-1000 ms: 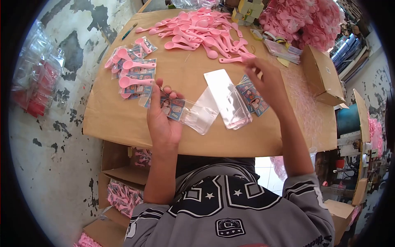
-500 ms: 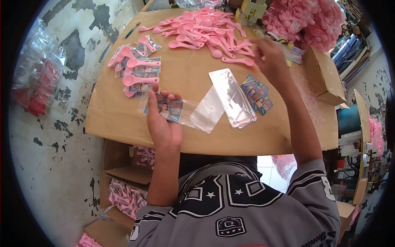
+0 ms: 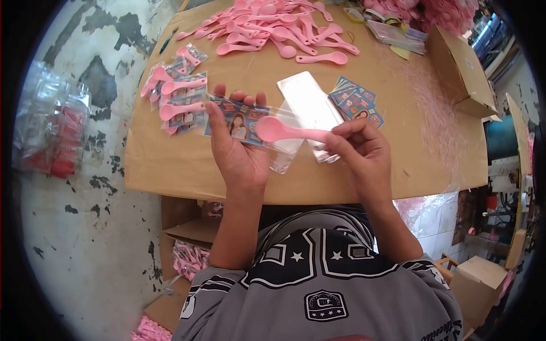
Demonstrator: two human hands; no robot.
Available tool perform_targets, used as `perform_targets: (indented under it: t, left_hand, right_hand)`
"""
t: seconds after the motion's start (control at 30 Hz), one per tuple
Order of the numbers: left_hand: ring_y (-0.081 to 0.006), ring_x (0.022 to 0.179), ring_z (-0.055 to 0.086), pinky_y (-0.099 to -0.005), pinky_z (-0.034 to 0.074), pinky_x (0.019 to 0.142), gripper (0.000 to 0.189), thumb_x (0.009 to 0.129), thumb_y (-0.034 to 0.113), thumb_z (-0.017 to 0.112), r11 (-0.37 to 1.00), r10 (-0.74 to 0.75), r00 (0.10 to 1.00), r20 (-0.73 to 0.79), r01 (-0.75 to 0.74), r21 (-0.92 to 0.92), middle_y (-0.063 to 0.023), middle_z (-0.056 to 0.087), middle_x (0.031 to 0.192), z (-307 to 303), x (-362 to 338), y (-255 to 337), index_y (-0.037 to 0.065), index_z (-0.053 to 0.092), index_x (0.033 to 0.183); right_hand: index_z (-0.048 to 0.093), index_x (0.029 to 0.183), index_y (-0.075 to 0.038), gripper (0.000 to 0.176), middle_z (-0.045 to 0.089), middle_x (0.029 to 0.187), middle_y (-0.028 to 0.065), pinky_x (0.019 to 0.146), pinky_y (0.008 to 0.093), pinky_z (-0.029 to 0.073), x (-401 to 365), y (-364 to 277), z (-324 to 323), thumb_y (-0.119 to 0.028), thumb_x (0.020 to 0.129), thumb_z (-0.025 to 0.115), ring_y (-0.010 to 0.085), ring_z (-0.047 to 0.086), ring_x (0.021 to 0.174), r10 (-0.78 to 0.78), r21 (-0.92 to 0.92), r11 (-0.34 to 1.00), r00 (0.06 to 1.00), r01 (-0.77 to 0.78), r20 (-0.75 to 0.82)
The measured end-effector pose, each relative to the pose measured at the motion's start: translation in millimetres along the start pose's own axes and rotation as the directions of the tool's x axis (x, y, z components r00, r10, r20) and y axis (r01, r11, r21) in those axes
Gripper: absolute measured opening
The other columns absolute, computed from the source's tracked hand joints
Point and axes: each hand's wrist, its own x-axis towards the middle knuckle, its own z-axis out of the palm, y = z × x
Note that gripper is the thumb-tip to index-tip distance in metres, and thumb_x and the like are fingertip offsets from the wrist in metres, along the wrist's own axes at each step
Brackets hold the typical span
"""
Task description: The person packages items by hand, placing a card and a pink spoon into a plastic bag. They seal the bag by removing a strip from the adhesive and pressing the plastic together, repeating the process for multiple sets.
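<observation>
Handle tip of the pink spoon hidden by the right hand, spoon pile cropped at the top edge

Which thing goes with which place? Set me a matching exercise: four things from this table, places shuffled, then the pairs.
Things
1. Held spoon
2. Loose spoon heap
3. Fanned cards
4. Single sleeved card

Places
A. Right of the stacked clear sleeves
B. In the left hand
C. In the right hand
D. Far side of the table

Pairs: 1-C, 2-D, 3-A, 4-B
</observation>
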Motion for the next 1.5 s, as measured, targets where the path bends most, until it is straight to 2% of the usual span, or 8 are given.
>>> perform_targets:
  t: [0.4,0.63,0.73,0.87,1.0,1.17,1.3,1.5]
  left_hand:
    - [-0.0211,0.106,0.066,-0.0496,0.053,0.111,0.051,0.11,0.04,0.058,0.946,-0.317,0.948,0.016,0.317,-0.074,-0.0091,0.066,0.112,5,-23,-30,0.005,0.049,0.145]
    - [-0.0271,0.124,0.064,-0.0526,0.05,0.116,0.043,0.111,0.034,0.056,0.892,-0.446,0.895,-0.014,0.443,-0.09,-0.015,0.065,0.13,2,-12,-15,0.006,0.05,0.143]
    - [-0.03,0.134,0.059,-0.0537,0.047,0.119,0.041,0.112,0.032,0.055,0.852,-0.503,0.864,0.025,0.5,-0.157,-0.018,0.061,0.139,-6,-3,-3,0.005,0.05,0.142]
    - [-0.0338,0.145,0.05,-0.055,0.042,0.122,0.043,0.113,0.032,0.051,0.793,-0.575,0.811,0.103,0.584,-0.175,-0.024,0.052,0.151,-2,-2,10,0.002,0.048,0.143]
    - [-0.0368,0.146,0.048,-0.0535,0.048,0.116,0.048,0.114,0.039,0.046,0.75,-0.641,0.76,0.109,0.65,-0.119,-0.0266,0.049,0.153,8,-6,11,0.004,0.044,0.146]
    - [-0.0336,0.144,0.051,-0.0447,0.052,0.111,0.052,0.114,0.037,0.047,0.701,-0.705,0.698,0.124,0.713,-0.028,-0.0248,0.051,0.152,9,-18,3,0.001,0.04,0.151]
    - [-0.0283,0.142,0.053,-0.0379,0.051,0.111,0.059,0.112,0.034,0.053,0.802,-0.58,0.814,0.015,0.567,0.189,-0.024,0.055,0.149,1,-12,8,0.001,0.035,0.157]
    - [-0.0205,0.128,0.064,-0.034,0.052,0.108,0.05,0.107,0.019,0.064,0.741,-0.537,0.799,0.271,0.293,0.604,-0.0224,0.064,0.142,24,-23,7,-0.004,0.048,0.149]
  right_hand:
    - [0.061,0.12,-0.005,0.038,0.064,0.108,0.0018,0.081,0.0248,0.051,11,25,3,-0.009,0.09,0.083,0.0093,0.06,0.094,-0.097,-0.045,0.994,0.989,0.102,0.108]
    - [0.084,0.099,-0.009,0.013,0.055,0.157,0.0167,0.113,0.0465,0.04,18,-10,-9,-0.011,0.087,0.08,0.0314,0.051,0.141,-0.462,-0.442,0.598,0.738,0.668,0.491]
    - [0.085,0.103,-0.014,0.019,0.056,0.155,0.0166,0.117,0.0479,0.036,23,-14,-24,-0.008,0.087,0.077,0.0344,0.048,0.144,-0.448,-0.156,0.834,0.815,0.529,0.367]
    - [0.08,0.122,-0.017,0.035,0.054,0.157,0.015,0.12,0.0476,0.035,31,-24,-13,-0.006,0.09,0.074,0.0388,0.046,0.145,-0.471,-0.668,0.405,0.769,0.624,0.433]
    - [0.078,0.127,-0.027,0.051,0.051,0.16,0.0125,0.119,0.0503,0.039,30,-18,12,-0.002,0.083,0.074,0.0392,0.042,0.149,-0.419,-0.664,0.237,0.691,0.709,0.589]
    - [0.082,0.114,-0.024,0.043,0.06,0.152,0.0101,0.113,0.0442,0.045,36,-23,12,0.0,0.079,0.073,0.0377,0.047,0.146,-0.465,-0.532,0.324,0.622,0.782,0.631]
    - [0.077,0.121,-0.004,0.032,0.074,0.121,0.0101,0.094,0.0353,0.052,39,-32,-10,-0.002,0.088,0.075,0.023,0.068,0.103,-0.448,-0.362,0.674,0.746,0.644,0.493]
    - [0.054,0.148,-0.005,0.06,0.068,0.082,-0.0004,0.069,0.0239,0.046,22,-26,-7,-0.011,0.094,0.079,0.0052,0.056,0.073,-0.079,-0.37,0.914,0.967,0.168,0.244]
